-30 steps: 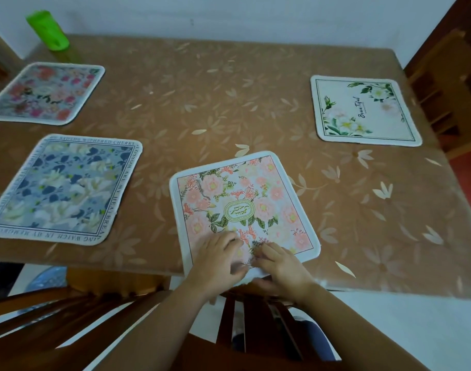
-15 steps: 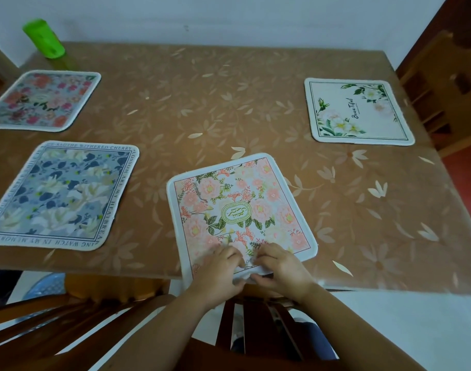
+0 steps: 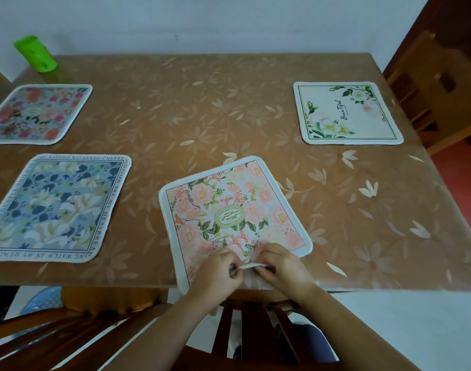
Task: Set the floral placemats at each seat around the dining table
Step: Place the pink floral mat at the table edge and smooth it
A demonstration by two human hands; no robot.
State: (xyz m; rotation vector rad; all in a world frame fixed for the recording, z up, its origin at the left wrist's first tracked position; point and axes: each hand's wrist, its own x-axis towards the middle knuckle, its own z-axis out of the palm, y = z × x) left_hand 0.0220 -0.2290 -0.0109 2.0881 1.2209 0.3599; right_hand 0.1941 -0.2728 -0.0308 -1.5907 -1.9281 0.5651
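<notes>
At the far left corner of the table [image 3: 202,116] a green cup [image 3: 35,53] is standing, and just nearer than it a grey mat with red flowers [image 3: 37,113] is lying flat. Nearer again, a blue mat [image 3: 55,207] is lying square to the left edge.

In the middle of the near side, the pink mat [image 3: 229,210] is sitting skewed, its near left corner hanging over the table edge above a wooden chair back [image 3: 242,330]. The left hand [image 3: 218,274] is pinching the mat's near edge, fingers curled in with the thumb against them. Close beside it, the right hand [image 3: 282,266] is pinching the same edge in the same curled way. Between them a strip of the white border is lifting and bending up off the table.

That bend suggests the mat is thin, soft and light, more cloth than board. It is probably going to flop if it is carried by one edge, and on the glossy table cover it looks likely to slide easily. Gripping further apart, toward the two near corners, should be giving better control for turning it straight.

At the far right a white mat with green leaves [image 3: 346,112] is lying flat, facing another chair [image 3: 437,84].
</notes>
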